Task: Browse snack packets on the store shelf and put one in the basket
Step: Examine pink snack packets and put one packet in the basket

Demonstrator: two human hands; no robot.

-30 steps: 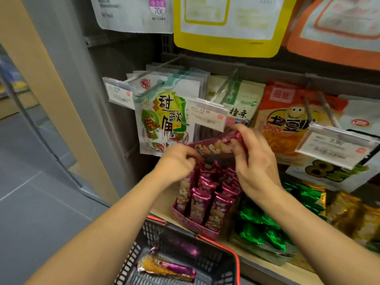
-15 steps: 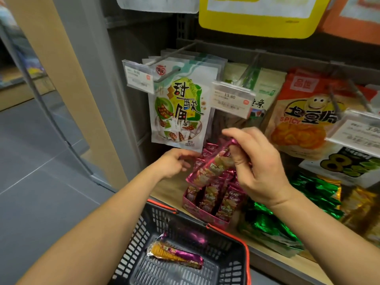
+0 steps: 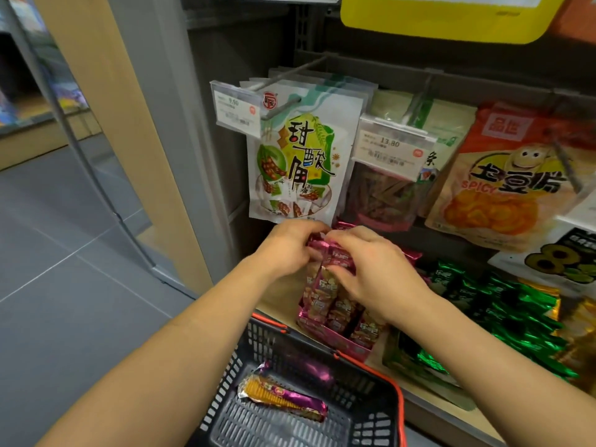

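Where the right hand [image 3: 377, 269] grips, glossy magenta packets [image 3: 321, 303] stand upright.

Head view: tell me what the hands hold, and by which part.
Left hand and right hand both pinch the maroon snack packets in the display box by their top ends.

Packet [image 3: 283, 395] in basket [image 3: 267, 424], seemingly before shelf [image 3: 277, 304]

A pale wooden shelf [image 3: 280, 308] is shown, with bare board left visible at its left end. A pink display box [image 3: 335, 341] is set on it and is packed with upright magenta snack packets [image 3: 317, 301]. At the box's 3 o'clock, just beside it, green foil packets [image 3: 516, 321] are heaped. At their 3 o'clock, gold packets [image 3: 580, 330] are piled.
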